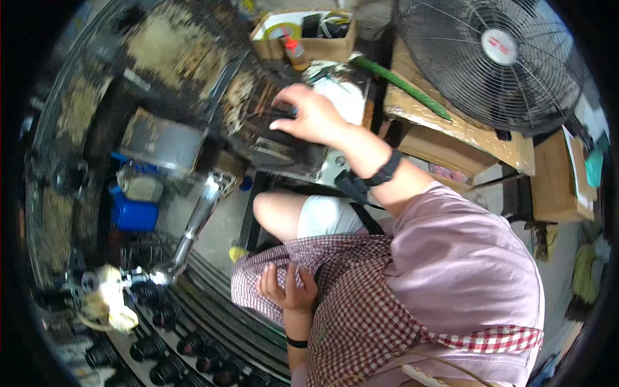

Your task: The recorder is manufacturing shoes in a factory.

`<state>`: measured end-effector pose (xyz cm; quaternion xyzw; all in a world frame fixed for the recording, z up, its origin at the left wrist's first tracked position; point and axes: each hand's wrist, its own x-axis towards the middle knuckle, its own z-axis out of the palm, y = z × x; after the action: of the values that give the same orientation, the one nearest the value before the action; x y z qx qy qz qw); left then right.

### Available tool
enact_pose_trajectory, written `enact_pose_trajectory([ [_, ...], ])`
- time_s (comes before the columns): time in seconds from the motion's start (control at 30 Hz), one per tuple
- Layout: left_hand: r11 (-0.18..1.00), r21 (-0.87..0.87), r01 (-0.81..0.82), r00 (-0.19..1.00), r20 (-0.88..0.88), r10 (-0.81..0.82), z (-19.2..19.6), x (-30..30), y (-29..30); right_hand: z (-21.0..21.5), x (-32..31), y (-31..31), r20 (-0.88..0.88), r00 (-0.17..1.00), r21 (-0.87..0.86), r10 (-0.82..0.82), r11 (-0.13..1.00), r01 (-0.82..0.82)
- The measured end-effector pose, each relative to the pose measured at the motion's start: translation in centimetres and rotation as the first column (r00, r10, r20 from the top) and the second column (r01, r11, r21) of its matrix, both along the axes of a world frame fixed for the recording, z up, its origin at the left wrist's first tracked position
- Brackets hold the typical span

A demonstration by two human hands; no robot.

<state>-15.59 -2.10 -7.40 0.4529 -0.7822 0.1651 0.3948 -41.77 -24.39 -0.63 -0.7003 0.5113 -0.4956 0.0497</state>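
You can read nothing — just blurred red print (500,42) on the round white hub (500,55) of the black wire-caged fan (451,61), right of your right hand's fingers (290,95).

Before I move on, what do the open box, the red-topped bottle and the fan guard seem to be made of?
Open box: cardboard, matte brown, judging by its thin, papery walls. Red-topped bottle: probably plastic, since its orange body looks smooth and slightly translucent. Fan guard: likely metal wire, given its thin, dark rods; whether coated, I can't tell.

Grey floor (218,244), 1 glowing lamp (113,295)
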Motion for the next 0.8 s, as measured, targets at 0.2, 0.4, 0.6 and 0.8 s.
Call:
enact_pose_trajectory([
  [0.2,0.982,0.107,0.155,0.984,0.068,-0.162,0.9,-1.0,-0.8,-0.7,-0.9,-1.2,-0.043,0.998,-0.066,-0.041,0.997,0.039],
  [0.4,0.985,0.149,0.087,0.996,-0.012,-0.087,1.2,-0.1,-1.2,0.8,-1.5,-1.5,0.724,0.685,-0.086,0.081,0.996,-0.027],
  [0.6,0.970,0.170,0.174,0.955,-0.269,-0.124,4.9,1.0,-1.6,6.9,5.4,6.6,0.595,0.689,-0.093,0.413,0.887,-0.451],
  [0.8,0.889,0.185,0.419,0.293,-0.954,0.060,8.4,3.3,-1.6,0.6,16.8,12.7,0.521,0.359,0.239,0.775,0.271,-0.932],
])
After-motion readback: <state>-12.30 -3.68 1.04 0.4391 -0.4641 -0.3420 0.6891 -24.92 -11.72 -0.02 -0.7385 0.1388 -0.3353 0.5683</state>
